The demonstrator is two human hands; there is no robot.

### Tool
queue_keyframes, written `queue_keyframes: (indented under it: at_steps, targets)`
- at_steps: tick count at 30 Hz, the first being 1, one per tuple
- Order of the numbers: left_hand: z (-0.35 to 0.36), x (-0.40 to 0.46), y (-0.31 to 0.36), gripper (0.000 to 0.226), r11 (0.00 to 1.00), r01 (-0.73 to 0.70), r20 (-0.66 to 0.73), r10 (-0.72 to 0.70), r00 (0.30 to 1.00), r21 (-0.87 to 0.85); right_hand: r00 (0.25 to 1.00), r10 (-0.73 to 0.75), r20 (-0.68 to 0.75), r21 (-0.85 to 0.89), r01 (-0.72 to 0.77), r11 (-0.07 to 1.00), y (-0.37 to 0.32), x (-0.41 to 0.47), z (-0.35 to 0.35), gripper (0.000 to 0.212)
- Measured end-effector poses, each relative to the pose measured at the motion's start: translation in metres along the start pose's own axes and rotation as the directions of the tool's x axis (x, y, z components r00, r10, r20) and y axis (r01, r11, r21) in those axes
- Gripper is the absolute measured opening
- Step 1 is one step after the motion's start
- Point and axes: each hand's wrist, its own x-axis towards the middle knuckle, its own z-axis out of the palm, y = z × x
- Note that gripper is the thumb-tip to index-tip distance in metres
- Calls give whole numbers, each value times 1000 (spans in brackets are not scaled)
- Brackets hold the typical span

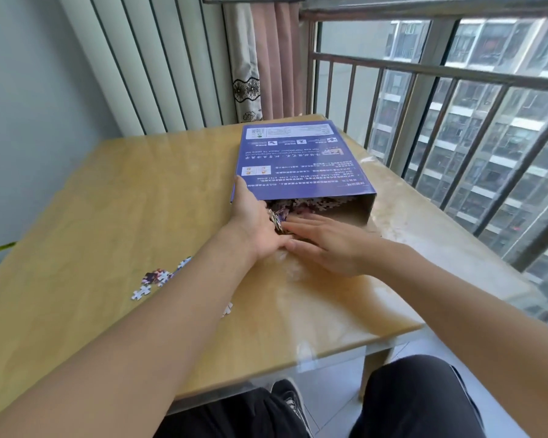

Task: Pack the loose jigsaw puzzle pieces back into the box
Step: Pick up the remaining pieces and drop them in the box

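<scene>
A blue puzzle box (298,159) lies flat on the wooden table (108,200), its open end facing me with many pieces inside (314,203). My left hand (253,222) sits at the box's left opening, thumb against the blue edge, with a clump of pieces (277,218) against its palm. My right hand (323,245) lies flat, fingers straight, pressing toward those pieces at the box mouth. A few loose pieces (159,276) lie on the table to the left of my left forearm, and one piece (227,308) peeks out beside the forearm.
A metal balcony railing (456,121) runs along the table's right side. Curtains (260,58) hang behind the far edge. The table's near edge is above my knees (408,396).
</scene>
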Motion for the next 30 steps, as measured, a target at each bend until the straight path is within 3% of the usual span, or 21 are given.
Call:
queue_keyframes:
  at_steps: [4,6,8,10,12,16,18,20,23,25,27,30]
  targets:
    - [-15,-5,8,66,946,14,-38,-2,999,323,994,83,-67,-39,-85,996,8,0,-10,59]
    - [-19,-9,5,51,877,-33,-52,66,996,480,994,30,-104,6,-30,1000,2,-6,-8,54]
    - [-25,-8,0,47,782,-81,-52,143,988,617,996,-72,-45,20,73,997,-8,-11,-1,51]
    - [-31,-8,-3,51,594,-98,-22,192,981,799,991,-119,66,-22,121,992,-12,-9,5,52]
    - [-33,-9,-3,54,320,-113,41,221,974,941,989,-85,121,-55,92,994,-11,-1,1,55]
    - [-31,-20,-1,40,-83,-145,164,315,935,986,982,-68,174,18,66,998,-8,14,-15,61]
    - [-36,-22,-1,26,-250,-163,247,359,900,955,994,-79,69,88,72,993,-9,12,-19,68]
    - [-45,-24,1,22,-366,-133,279,379,882,921,996,-72,-51,199,81,977,-9,7,-19,55]
    - [-53,-27,5,30,-446,-125,292,329,898,886,992,-34,119,233,6,972,-14,5,-12,49]
    - [-56,-26,7,36,-413,-173,314,305,899,894,976,-30,218,143,-2,990,-11,15,-7,56]
    - [-60,-25,10,33,-379,-211,335,298,894,901,974,38,223,64,-54,997,-4,30,-7,58]
    - [-66,-24,13,32,-374,-217,345,320,882,902,979,172,110,38,-177,984,4,40,-13,53]
